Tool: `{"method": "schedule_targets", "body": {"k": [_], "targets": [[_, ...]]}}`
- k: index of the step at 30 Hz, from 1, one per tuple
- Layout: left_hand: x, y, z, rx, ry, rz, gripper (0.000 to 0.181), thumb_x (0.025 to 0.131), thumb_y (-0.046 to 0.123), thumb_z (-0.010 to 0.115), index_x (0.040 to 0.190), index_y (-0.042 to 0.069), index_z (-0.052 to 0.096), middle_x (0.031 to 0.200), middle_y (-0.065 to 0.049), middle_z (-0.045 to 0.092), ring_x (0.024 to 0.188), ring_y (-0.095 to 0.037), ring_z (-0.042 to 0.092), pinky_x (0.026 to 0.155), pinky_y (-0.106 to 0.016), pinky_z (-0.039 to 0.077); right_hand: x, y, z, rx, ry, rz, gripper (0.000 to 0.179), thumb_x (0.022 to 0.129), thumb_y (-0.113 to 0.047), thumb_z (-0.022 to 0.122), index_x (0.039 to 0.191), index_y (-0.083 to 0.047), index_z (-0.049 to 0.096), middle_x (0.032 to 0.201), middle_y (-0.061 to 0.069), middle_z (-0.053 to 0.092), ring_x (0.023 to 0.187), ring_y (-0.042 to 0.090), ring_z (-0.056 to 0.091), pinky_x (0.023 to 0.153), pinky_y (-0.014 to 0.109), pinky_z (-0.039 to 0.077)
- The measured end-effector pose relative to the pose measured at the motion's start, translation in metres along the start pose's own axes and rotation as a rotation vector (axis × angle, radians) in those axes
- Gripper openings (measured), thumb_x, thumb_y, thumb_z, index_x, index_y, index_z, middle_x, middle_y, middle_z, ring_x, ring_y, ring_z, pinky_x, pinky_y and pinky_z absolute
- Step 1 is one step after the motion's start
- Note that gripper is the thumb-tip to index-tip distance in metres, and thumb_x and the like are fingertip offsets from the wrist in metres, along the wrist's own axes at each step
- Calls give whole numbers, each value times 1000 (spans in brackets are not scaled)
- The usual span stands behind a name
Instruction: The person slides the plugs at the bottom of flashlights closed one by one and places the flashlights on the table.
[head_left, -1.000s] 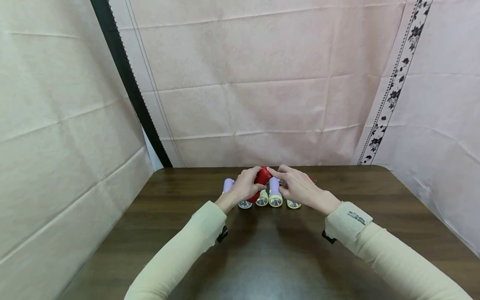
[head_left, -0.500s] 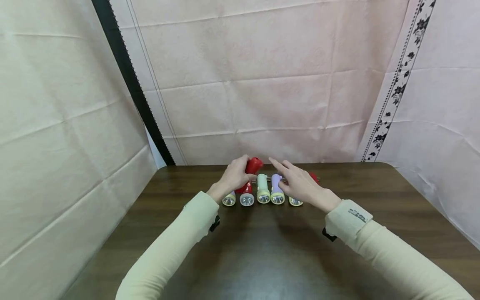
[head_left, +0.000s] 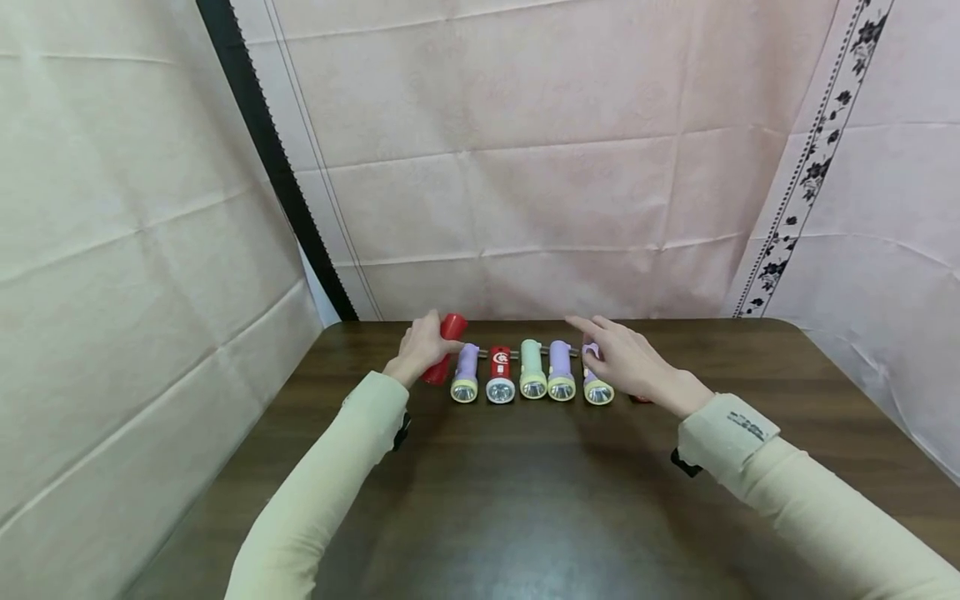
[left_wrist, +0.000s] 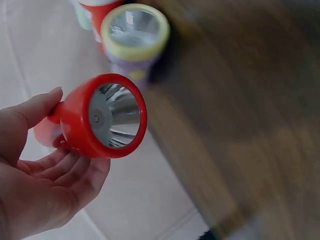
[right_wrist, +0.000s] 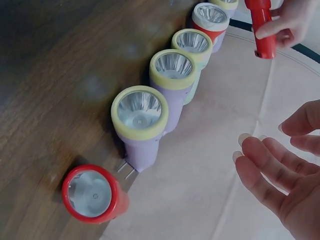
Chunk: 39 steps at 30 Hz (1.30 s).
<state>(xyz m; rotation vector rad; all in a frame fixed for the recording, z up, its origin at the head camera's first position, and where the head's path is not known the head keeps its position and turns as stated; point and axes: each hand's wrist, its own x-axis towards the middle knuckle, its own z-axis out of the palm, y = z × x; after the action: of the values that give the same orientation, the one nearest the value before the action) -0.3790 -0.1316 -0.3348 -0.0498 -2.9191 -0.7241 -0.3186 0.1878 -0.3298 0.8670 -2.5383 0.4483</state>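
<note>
Your left hand [head_left: 422, 343] is gripping the red flashlight [left_wrist: 82, 120] beside the leftmost lilac flashlight [head_left: 467, 367]; you are best holding its slim red barrel [right_wrist: 266, 48], probably light, stiff, slick; your relaxed right hand [head_left: 627, 357] is holding nothing

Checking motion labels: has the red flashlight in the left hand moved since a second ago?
Yes, leftward: in the head view, the held red flashlight is now past the row's leftmost purple flashlight, nearer the table's left back corner.

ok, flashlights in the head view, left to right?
Held red flashlight, first purple flashlight, white-rimmed red flashlight, mint flashlight, second purple flashlight, third purple flashlight, far-right red flashlight (mostly hidden by the right hand).
</note>
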Motion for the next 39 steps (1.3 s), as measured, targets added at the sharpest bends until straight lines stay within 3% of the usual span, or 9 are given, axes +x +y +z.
{"method": "schedule_targets", "body": {"k": [6,11,17,24,39], "targets": [[3,-21,9,37,4,-79,61,82,34,74,126,9,41,103,-17,63,83,-29,65,69,-38,52,1,1,-1,6,-13,11,52,87,-8,57,139,-10,50,94,4,61,63,10,46,56,26,38],[4,-37,19,88,-15,-76,63,82,35,74,129,11,38,102,-18,64,83,-31,64,68,-40,50,-1,2,1,20,-41,36,50,88,-10,56,137,-10,51,99,6,63,64,9,47,55,25,38],[4,-48,31,154,-50,-62,66,83,36,73,132,10,37,107,-22,64,91,-36,64,76,-48,52,-2,0,4,27,-50,46,49,88,-9,56,137,-12,52,100,6,63,65,9,48,56,26,39],[2,-47,35,179,-104,-57,69,85,37,71,137,9,36,110,-22,64,91,-35,65,77,-47,54,-4,3,6,4,-29,34,49,86,-8,55,135,-12,54,97,4,63,63,8,47,55,26,38],[8,-45,47,246,-115,-69,65,87,36,70,137,9,39,117,-22,64,101,-39,64,85,-50,53,-2,3,4,5,-46,32,48,87,-8,57,135,-11,54,98,4,64,61,8,46,56,26,38]]}}
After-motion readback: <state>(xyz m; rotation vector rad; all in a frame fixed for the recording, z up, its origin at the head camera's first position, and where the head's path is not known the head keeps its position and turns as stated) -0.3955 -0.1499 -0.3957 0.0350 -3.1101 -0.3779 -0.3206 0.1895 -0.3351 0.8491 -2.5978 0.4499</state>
